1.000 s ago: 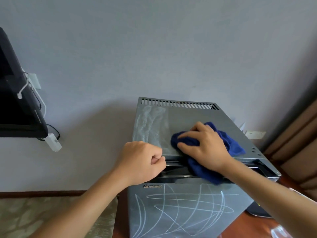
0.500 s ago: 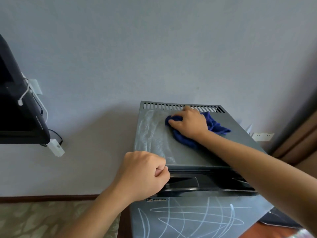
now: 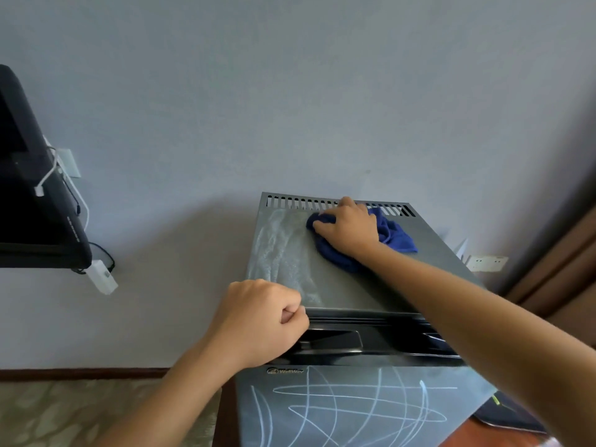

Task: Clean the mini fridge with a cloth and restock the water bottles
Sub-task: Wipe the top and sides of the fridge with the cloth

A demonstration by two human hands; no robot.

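A grey mini fridge (image 3: pixel 348 285) stands against the wall, its door front covered in white scribbles. A dusty whitish streak runs down the left of its top. My right hand (image 3: pixel 350 229) presses a bunched blue cloth (image 3: pixel 395 235) onto the top near the rear vent slots, fingers curled into the fabric. My left hand (image 3: pixel 261 321) is a fist at the fridge's front left corner, beside the black handle recess; whether it holds anything is hidden. No water bottles are in view.
A black TV (image 3: pixel 29 195) hangs on the wall at left with white cables and an adapter (image 3: pixel 103 280). A wall socket (image 3: pixel 487 262) sits right of the fridge, with brown curtains (image 3: pixel 561 272) beyond. A dark object (image 3: pixel 506 414) lies on the wooden surface at lower right.
My right hand has slid the cloth from the front edge of the fridge top back to the vent slots. My left fist has stayed at the front corner.
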